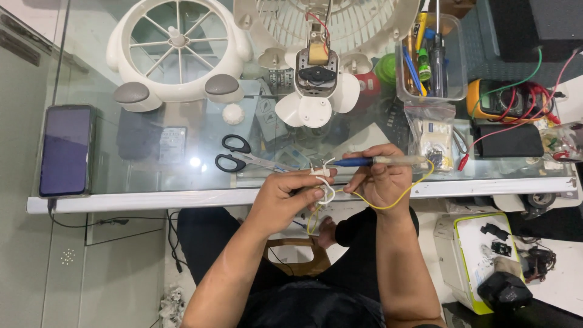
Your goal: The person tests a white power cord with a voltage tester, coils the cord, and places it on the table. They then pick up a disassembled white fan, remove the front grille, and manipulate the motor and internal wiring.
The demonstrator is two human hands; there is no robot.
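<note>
My left hand (pixel 285 197) pinches a small white part with white wires (pixel 322 176) at the front edge of the glass table (pixel 152 200). My right hand (pixel 382 179) grips a soldering iron (pixel 370 161) with a blue handle, lying sideways, its tip pointing left at the white part. A yellow wire (pixel 388 203) loops from the part under my right hand. Behind stands a white fan motor with blades (pixel 316 91).
Black-handled scissors (pixel 240 155) lie just left of my hands. A phone (pixel 65 150) rests at the far left. A white fan housing (pixel 179 51), a clear tool box (pixel 431 58), a yellow multimeter (pixel 504 100) with red leads and small bags sit behind.
</note>
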